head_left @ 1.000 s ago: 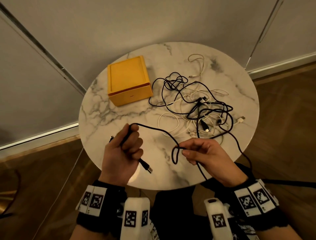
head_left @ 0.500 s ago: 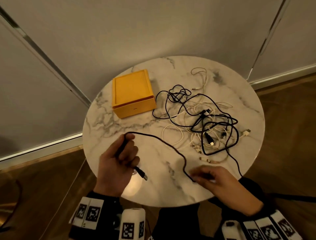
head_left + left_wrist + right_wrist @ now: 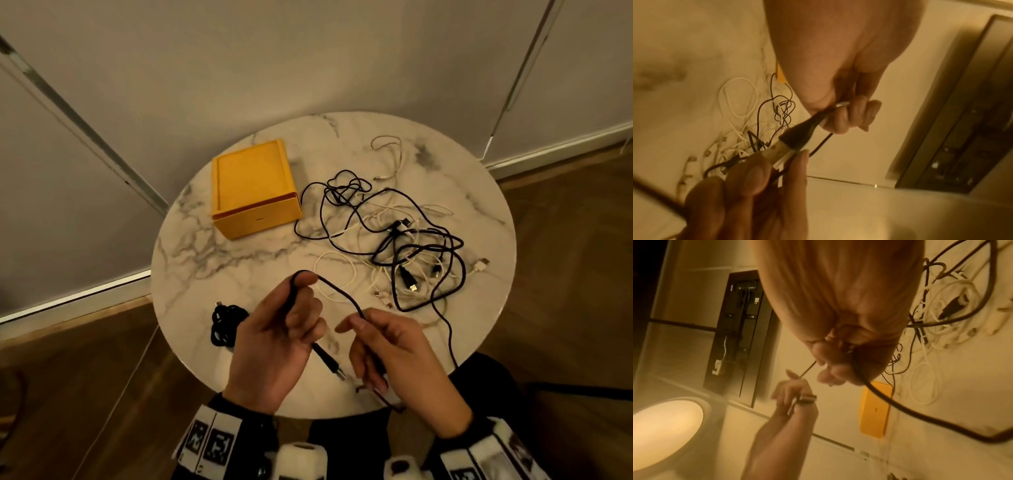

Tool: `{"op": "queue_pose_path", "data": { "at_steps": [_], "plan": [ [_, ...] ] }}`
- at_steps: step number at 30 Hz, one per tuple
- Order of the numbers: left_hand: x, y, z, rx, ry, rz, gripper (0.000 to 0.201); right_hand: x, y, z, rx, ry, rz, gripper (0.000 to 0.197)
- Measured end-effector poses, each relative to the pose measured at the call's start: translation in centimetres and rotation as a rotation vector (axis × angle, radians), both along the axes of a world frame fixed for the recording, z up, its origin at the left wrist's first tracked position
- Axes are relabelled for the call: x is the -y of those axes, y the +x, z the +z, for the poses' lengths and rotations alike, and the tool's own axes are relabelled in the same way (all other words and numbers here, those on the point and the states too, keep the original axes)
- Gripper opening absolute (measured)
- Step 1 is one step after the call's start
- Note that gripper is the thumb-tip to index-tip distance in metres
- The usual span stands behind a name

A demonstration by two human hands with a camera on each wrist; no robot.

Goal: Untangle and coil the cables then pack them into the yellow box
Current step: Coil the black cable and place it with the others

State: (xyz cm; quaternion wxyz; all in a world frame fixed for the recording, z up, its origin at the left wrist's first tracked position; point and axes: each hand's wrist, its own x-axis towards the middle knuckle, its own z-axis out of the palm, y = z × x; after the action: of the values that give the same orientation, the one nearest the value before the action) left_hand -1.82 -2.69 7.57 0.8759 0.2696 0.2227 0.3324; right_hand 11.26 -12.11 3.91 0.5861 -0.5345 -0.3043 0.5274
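Note:
My left hand (image 3: 299, 308) grips a black cable (image 3: 337, 291) that loops over its index fingertip. The cable's USB plug (image 3: 330, 365) sticks out below the fist. My right hand (image 3: 356, 323) pinches the same cable just to the right, and the cable runs on under its palm and back to the tangle of black and white cables (image 3: 404, 246). The shut yellow box (image 3: 253, 192) sits at the back left. In the left wrist view the plug (image 3: 795, 138) lies between both hands. In the right wrist view the cable (image 3: 900, 408) trails from my fingers (image 3: 830, 368).
A small coiled black cable (image 3: 226, 322) lies near the left edge of the round marble table (image 3: 239, 267). A loose white cable (image 3: 390, 154) lies at the back. Walls stand close behind the table, with wood floor around it.
My right hand has lifted from the table's near edge and come up beside my left hand, drawing the black cable into a shorter arc. My left hand keeps its grip.

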Motion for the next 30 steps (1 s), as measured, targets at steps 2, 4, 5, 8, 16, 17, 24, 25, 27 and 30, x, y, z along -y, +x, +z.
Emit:
{"op": "queue_pose_path", "data": {
  "at_steps": [2, 4, 5, 8, 16, 17, 24, 25, 27, 30],
  "plan": [
    [-0.1, 0.2, -0.2, 0.064, 0.097, -0.096, 0.028, 0.2, -0.6, -0.4, 0.087, -0.060, 0.009, 0.030],
    [-0.1, 0.3, -0.6, 0.057, 0.168, -0.197, 0.031, 0.6, -0.9, -0.3, 0.284, -0.106, 0.139, 0.034],
    [-0.3, 0.3, -0.9, 0.015, 0.221, -0.239, 0.033, 0.7, -1.1, -0.2, 0.386, -0.116, 0.210, 0.037],
    [-0.8, 0.0, -1.1, -0.229, 0.518, -0.302, 0.033, 1.1, -1.0, -0.5, 0.730, -0.136, 0.325, 0.033],
    [0.1, -0.2, -1.5, -0.469, 0.734, -0.277, 0.039, 1.3, -2.7, 0.0, 1.081, -0.171, 0.499, 0.032],
    [0.3, -0.2, -1.5, -0.468, 0.721, -0.267, 0.039, 1.2, -2.9, 0.0, 1.081, -0.153, 0.515, 0.030],
    [-0.5, -0.5, -1.8, -0.627, 0.791, -0.279, 0.041, 0.6, -2.1, -0.4, 1.026, -0.020, 0.444, 0.029],
    [-0.8, -0.7, -2.1, -0.671, 0.833, -0.306, 0.041, 0.4, -1.6, -0.3, 1.024, 0.014, 0.415, 0.028],
    [-1.3, -1.1, -2.8, -0.758, 0.921, -0.404, 0.042, 0.2, -0.6, -0.3, 1.032, 0.061, 0.373, 0.026],
    [-1.3, -1.5, -3.0, -0.845, 1.043, -0.548, 0.041, 0.2, 0.2, -0.5, 1.039, 0.091, 0.402, 0.025]
  ]
}}
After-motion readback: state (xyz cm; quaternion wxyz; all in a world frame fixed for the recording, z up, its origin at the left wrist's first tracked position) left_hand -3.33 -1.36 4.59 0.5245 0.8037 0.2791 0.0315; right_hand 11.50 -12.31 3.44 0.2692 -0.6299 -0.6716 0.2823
